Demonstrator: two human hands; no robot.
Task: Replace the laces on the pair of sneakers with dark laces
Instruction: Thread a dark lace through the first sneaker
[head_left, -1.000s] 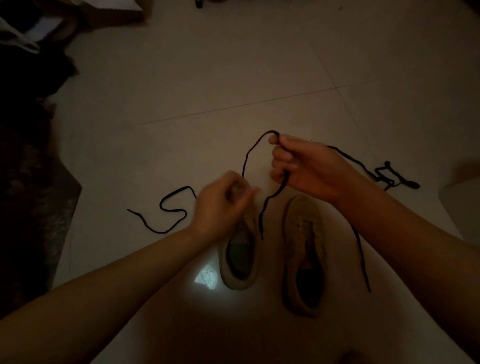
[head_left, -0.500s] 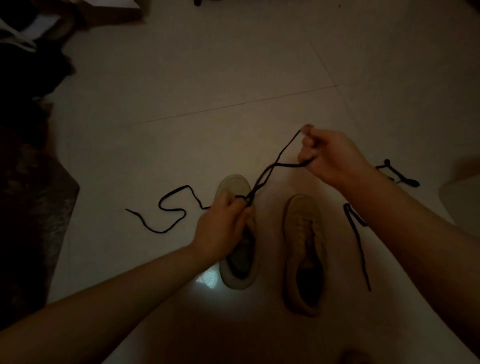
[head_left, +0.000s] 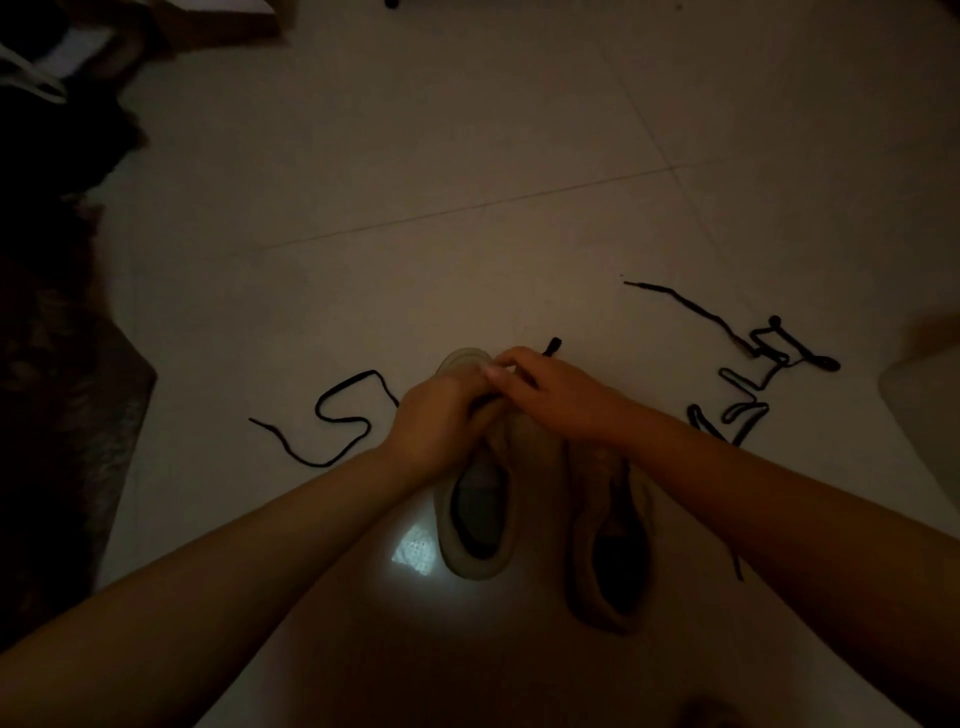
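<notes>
Left sneaker (head_left: 475, 525): lies on the floor between the forearms; long axis runs near to far, toe away from the person, heel opening toward the camera, slight lean of the toe to the left.
Right sneaker (head_left: 608, 530): just beside the left sneaker on its right, nearly parallel to it; toe away from the person and hidden under the right wrist, heel nearest the camera.
Dark lace (head_left: 340, 413): one free run snakes in an S across the floor to the left of the left sneaker and leads in under the left hand; a short dark tip shows past the right hand's fingers at the toe.
Second dark lace (head_left: 753, 358): lies loose in several folds on the floor to the right, well apart from both sneakers; one straight end points away to the upper left.
Left hand (head_left: 441, 421): over the forefoot of the left sneaker, fingers curled down against the upper; whether they grip the lace or the shoe cannot be told in the dim light.
Right hand (head_left: 550, 389): over the toe of the left sneaker, touching the left hand, fingertips brought together as in a pinch; the thing pinched is not resolvable.
Floor (head_left: 467, 156): pale glossy tiles with thin grout lines; a bright reflection patch (head_left: 413, 556) just left of the left sneaker's heel.
Room: dim; dark clutter (head_left: 57, 260) along the left edge.
</notes>
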